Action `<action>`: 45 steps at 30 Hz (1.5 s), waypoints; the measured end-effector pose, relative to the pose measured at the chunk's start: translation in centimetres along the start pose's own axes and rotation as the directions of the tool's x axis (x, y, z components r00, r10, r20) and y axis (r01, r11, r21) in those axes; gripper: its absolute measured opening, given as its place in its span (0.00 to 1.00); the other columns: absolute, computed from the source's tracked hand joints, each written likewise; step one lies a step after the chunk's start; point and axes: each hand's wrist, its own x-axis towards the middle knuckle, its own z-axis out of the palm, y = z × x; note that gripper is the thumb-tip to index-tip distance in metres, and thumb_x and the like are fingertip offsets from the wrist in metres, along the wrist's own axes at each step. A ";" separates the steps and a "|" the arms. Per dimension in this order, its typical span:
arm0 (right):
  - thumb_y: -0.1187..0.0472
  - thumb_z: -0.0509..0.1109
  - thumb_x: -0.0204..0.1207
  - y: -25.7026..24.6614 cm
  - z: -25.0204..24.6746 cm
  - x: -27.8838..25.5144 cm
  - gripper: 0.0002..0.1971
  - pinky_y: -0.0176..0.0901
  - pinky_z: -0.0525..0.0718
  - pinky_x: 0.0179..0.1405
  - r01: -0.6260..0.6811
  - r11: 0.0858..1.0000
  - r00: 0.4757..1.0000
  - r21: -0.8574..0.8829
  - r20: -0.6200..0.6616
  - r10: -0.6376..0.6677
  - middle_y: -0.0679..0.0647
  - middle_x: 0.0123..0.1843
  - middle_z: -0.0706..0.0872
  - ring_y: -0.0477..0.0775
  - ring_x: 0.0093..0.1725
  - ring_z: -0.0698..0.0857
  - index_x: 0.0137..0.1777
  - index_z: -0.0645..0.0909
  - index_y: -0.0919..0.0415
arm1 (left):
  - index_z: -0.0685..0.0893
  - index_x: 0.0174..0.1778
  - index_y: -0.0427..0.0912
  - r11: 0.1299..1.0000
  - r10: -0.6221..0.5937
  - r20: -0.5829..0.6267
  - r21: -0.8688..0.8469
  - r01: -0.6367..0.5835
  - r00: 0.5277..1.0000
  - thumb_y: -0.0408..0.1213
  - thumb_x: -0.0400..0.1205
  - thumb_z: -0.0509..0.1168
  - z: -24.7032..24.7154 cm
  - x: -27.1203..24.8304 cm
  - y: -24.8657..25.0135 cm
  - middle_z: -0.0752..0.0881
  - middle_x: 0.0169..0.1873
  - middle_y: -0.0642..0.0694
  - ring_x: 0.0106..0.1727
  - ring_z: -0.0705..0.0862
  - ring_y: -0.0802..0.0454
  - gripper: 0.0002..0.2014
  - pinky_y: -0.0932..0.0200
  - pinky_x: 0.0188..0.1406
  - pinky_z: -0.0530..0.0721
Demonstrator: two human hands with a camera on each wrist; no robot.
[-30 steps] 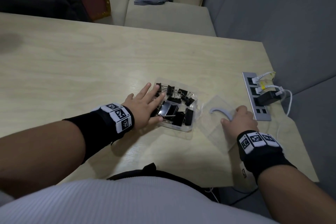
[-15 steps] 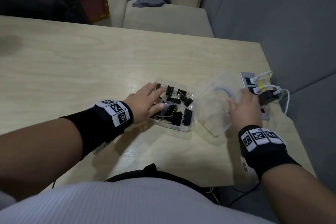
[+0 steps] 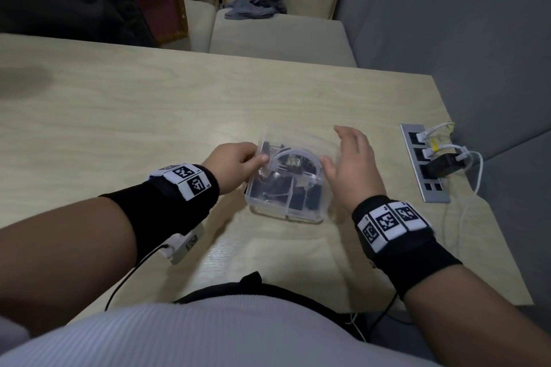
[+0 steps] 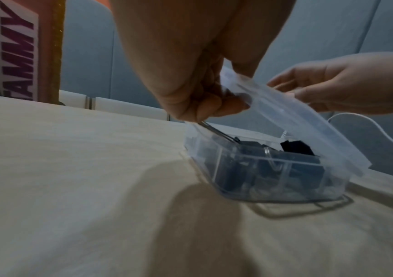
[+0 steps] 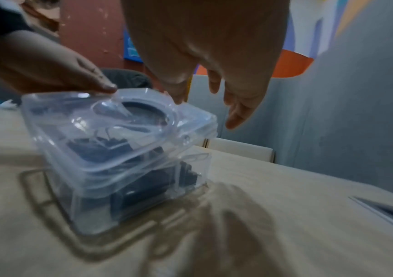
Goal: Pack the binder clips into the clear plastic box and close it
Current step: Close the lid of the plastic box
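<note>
The box [image 3: 287,191] stands on the table [image 3: 149,116] between both hands, full of black clips [image 3: 298,199], and its lid [image 4: 292,116] is tilted, raised on the left side. The left hand [image 3: 235,162] pinches the lid's left edge with curled fingers. The right hand [image 3: 353,162] is just right of the box, fingers straight and slightly spread; I cannot tell if they touch the lid.

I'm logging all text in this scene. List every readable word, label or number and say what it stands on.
"TAMMY": dark pink letters on the white sign leaning behind the table, left wrist view; the head view cuts it to "TA".
Wristband markers: black-and-white codes, no readable text.
Nothing else is readable.
</note>
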 end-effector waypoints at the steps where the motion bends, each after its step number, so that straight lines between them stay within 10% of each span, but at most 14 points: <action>1: 0.55 0.65 0.81 0.1 -0.2 0.0 0.28 0.46 0.70 0.71 -0.072 0.997 0.997 0.038 0.018 0.072 0.55 0.79 0.65 0.55 0.74 0.70 0.79 0.62 0.55 | 0.86 0.45 0.41 1.000 -0.027 -0.020 -0.001 0.027 0.999 0.51 0.85 0.61 -0.1 0.1 -0.1 0.90 0.32 0.46 0.39 0.88 0.45 0.17 0.46 0.50 0.85; 11: 0.53 0.64 0.81 1.9 0.7 -1.0 0.18 0.57 0.84 0.59 -0.439 0.892 0.869 0.108 0.301 0.392 0.55 0.59 0.86 0.58 0.53 0.86 0.69 0.75 0.54 | 0.79 0.69 0.42 0.975 -0.116 -0.083 0.183 0.129 0.990 0.52 0.83 0.64 0.4 1.8 0.4 0.92 0.43 0.44 0.51 0.87 0.46 0.23 0.54 0.50 0.80; 19: 0.55 0.63 0.81 1.7 1.4 -1.2 0.17 0.49 0.84 0.53 -0.474 0.858 0.870 0.196 0.254 0.422 0.56 0.55 0.87 0.55 0.44 0.87 0.69 0.75 0.54 | 0.82 0.64 0.41 0.909 -0.047 -0.056 0.412 0.066 0.997 0.49 0.84 0.61 -0.1 3.0 1.4 0.82 0.60 0.39 0.58 0.83 0.40 0.19 0.52 0.52 0.78; 29: 0.57 0.63 0.81 0.9 2.1 -2.2 0.20 0.50 0.80 0.63 -0.396 0.908 0.907 0.140 0.217 0.362 0.57 0.65 0.83 0.58 0.62 0.82 0.73 0.73 0.54 | 0.86 0.55 0.42 0.897 -0.086 -0.034 0.433 0.092 0.996 0.45 0.81 0.62 -1.4 2.8 2.0 0.90 0.50 0.44 0.53 0.85 0.43 0.14 0.53 0.49 0.83; 45: 0.61 0.57 0.80 0.9 2.1 -2.3 0.17 0.53 0.84 0.53 -0.453 0.869 0.880 0.198 0.256 0.400 0.57 0.57 0.86 0.58 0.50 0.85 0.69 0.71 0.53 | 0.89 0.41 0.45 0.924 -0.098 0.035 0.375 0.078 0.995 0.43 0.78 0.66 -2.1 2.1 2.5 0.90 0.37 0.44 0.44 0.87 0.43 0.08 0.49 0.53 0.88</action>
